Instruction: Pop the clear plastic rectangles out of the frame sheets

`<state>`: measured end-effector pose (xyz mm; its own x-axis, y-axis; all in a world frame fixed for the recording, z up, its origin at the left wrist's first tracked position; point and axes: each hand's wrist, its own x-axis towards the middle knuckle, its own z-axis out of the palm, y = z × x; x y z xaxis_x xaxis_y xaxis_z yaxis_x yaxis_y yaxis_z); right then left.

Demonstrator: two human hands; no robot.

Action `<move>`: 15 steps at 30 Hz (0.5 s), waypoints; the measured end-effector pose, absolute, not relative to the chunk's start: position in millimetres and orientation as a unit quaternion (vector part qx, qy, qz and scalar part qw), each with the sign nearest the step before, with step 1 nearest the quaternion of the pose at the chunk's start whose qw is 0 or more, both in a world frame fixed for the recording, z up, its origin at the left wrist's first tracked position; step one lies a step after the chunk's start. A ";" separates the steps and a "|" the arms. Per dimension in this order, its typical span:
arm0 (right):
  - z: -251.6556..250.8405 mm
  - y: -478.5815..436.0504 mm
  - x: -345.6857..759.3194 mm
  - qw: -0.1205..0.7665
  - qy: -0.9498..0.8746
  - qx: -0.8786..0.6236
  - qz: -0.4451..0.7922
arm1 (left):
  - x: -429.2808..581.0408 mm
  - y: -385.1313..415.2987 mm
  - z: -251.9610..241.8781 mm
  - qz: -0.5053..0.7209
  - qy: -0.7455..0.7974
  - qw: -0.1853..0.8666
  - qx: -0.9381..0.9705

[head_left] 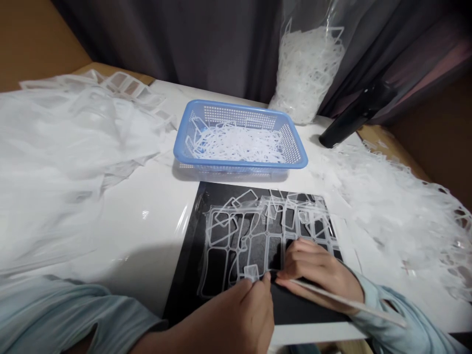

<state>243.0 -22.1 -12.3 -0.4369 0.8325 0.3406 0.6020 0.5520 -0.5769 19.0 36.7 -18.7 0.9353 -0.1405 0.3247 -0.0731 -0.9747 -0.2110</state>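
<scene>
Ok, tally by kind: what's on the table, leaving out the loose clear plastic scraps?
Blue mesh basket: 1
Clear bag of plastic offcuts: 1
Black mat: 1
Black cylindrical object: 1
Pale strip under the right hand: 1
Total: 5

Two hands, the left hand [232, 314] and the right hand [313, 265], work over one black mat [291, 307] beneath the fingers. One small clear plastic frame [251, 272] sits at the left fingertips, and one pale strip [346, 302] runs under the right hand. Beyond the fingers stand one blue plastic basket [239, 117], one clear bag of plastic scrap [306, 73] and one black cylindrical object [356, 115]. One heap of clear film [66, 147] lies left of the fingers, one heap of clear plastic offcuts [401, 206] right.
</scene>
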 end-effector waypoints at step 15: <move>-6.1 -22.6 240.7 0.245 -0.841 -0.481 0.043 | 14.8 35.0 1.6 -0.084 0.049 0.066 -0.993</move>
<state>240.7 -22.6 -6.1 -0.4178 0.8295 0.3705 0.7874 0.5341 -0.3078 14.8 35.0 1.6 0.9811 -0.1076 0.1608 -0.0855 -0.9867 -0.1383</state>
